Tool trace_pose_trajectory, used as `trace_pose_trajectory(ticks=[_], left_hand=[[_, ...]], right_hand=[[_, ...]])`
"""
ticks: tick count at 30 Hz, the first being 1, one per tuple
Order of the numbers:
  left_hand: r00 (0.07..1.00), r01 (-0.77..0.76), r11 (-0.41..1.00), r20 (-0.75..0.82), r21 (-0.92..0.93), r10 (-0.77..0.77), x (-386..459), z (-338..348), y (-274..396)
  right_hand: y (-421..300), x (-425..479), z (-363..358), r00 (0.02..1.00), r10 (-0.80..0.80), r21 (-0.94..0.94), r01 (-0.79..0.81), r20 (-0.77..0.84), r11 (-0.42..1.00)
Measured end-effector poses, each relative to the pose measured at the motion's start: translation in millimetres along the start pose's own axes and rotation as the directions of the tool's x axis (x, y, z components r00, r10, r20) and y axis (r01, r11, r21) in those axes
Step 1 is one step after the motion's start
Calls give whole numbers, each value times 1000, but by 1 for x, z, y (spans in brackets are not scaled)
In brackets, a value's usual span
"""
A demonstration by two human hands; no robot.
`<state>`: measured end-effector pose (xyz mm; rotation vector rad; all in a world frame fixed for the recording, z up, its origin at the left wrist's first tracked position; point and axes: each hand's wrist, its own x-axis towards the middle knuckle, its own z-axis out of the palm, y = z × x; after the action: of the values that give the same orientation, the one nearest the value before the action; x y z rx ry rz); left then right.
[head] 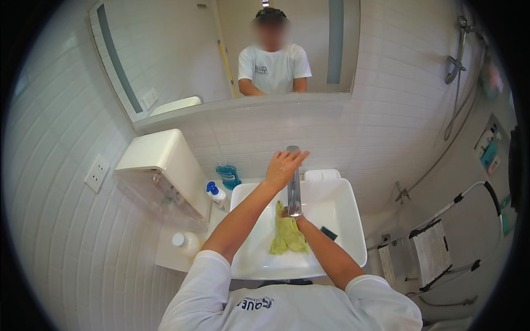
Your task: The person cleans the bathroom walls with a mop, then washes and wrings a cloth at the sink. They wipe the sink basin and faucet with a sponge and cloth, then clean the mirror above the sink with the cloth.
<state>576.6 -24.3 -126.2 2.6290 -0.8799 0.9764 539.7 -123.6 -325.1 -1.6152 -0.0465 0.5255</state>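
My left hand [283, 169] is at the top of a tall chrome faucet [294, 192], fingers stretched across its upper end and gripping nothing. Whether the fingers press on the handle is hard to tell. Under the spout, my right hand [300, 221] holds a yellow-green cloth [287, 240], which hangs down into the white basin [359, 225]. Part of that hand is hidden by the spout and the cloth. A dark green scouring pad [329, 233] lies in the basin to the right of the cloth.
Left of the basin stand a blue mouthwash bottle [228, 177], a pump bottle [218, 196], a white-capped bottle [186, 243] and a white cabinet [192, 173]. A white soap dish [322, 174] sits behind the basin. On the right are a folding step ladder [432, 254] and a shower hose [455, 111].
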Motion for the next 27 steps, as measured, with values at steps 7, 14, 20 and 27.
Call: trace_pose_trajectory(ticks=[7,14,20,27], left_hand=[[724,622,646,11,-443,-690,-130,63,13],[364,793,-350,848,-499,-385,-129,66,63],[276,829,-425,928,-362,-252,-130,77,75],[261,618,-533,791,-577,-554,-141,65,74]], right_hand=[[-33,-15,13,986,124,244,-149,114,958],[-36,-34,-43,941,92,451,-239,325,860],[-55,-71,-76,987,32,-119,-14,157,993],[-28,-79,-75,992,54,-260,-82,-110,962]])
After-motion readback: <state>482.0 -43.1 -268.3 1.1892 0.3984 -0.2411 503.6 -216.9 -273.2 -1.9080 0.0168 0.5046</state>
